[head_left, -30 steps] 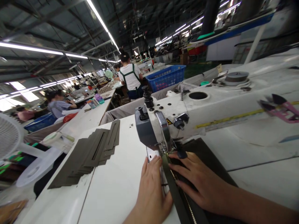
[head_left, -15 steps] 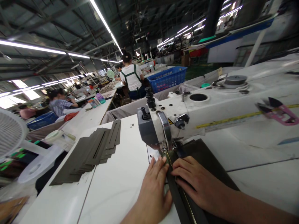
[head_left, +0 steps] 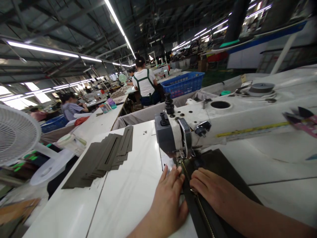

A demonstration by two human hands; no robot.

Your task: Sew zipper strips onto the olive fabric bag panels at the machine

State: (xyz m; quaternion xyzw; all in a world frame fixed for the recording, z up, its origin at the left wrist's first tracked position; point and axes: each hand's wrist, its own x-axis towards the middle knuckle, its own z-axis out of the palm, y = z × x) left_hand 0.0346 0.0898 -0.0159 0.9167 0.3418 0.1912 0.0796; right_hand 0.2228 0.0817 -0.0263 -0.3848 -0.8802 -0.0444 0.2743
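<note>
In the head view, a dark olive panel (head_left: 224,167) with a brass-toothed zipper (head_left: 203,211) runs toward me from under the sewing machine head (head_left: 170,135). The presser foot area is partly hidden behind the machine parts. My left hand (head_left: 168,196) lies flat along the panel's left edge, fingers stretched toward the needle. To the right of the zipper teeth, my right hand (head_left: 210,190) has its fingers curled and pressed together at the zipper, close to a small metal slider (head_left: 193,191). Its thumb is hidden.
Overlapping dark pieces with slots (head_left: 99,162) lie on the white table (head_left: 123,195) at left. Beyond them stands a white fan (head_left: 18,135). Pink-handled snips (head_left: 303,122) rest against the machine arm. A blue basket (head_left: 184,85) and co-workers are further back.
The view has shifted, so the scene sits further right. My right hand's fingers have drawn closer together, and the zipper slider now shows by the fingertips. My left hand stays flat beside the zipper.
</note>
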